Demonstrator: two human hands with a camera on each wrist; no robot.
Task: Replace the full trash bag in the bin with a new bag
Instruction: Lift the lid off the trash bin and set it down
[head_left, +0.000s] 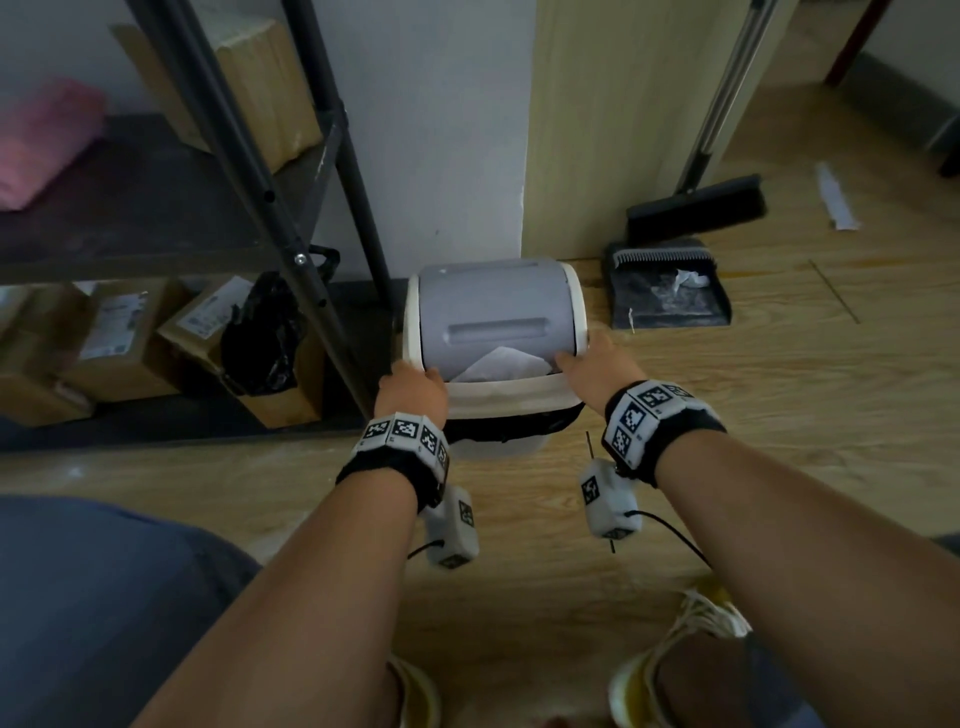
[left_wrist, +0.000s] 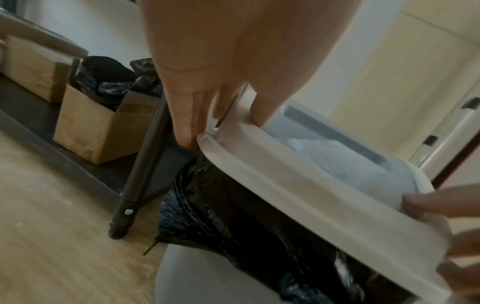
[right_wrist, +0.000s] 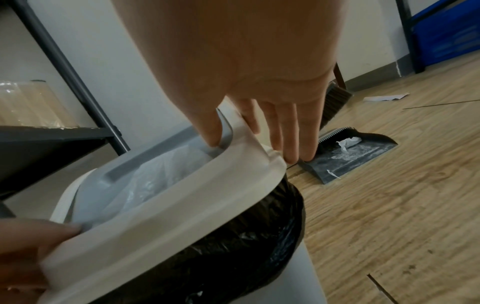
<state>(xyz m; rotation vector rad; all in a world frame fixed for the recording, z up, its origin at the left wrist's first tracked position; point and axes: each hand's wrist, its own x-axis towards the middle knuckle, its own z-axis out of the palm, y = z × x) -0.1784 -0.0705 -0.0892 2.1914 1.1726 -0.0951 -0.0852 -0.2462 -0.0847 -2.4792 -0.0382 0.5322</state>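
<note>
A small bin stands on the wood floor against the wall, topped by a white lid frame (head_left: 506, 397) with a grey swing flap (head_left: 493, 306). Crumpled white paper (head_left: 498, 364) shows in the opening. A black trash bag (head_left: 514, 423) is folded over the bin's rim under the frame. My left hand (head_left: 413, 389) grips the frame's front left corner, thumb inside the opening and fingers outside (left_wrist: 223, 131). At the front right corner my right hand (head_left: 592, 364) holds it the same way (right_wrist: 252, 150). The frame (left_wrist: 298, 185) sits tilted above the bag (left_wrist: 233, 216).
A black metal shelf leg (head_left: 332, 312) stands just left of the bin. On the low shelf is a cardboard box holding black bags (head_left: 260, 338). A dustpan (head_left: 667, 291) with scraps and a broom (head_left: 696, 205) lie to the right. A paper scrap (head_left: 836, 197) is on the floor.
</note>
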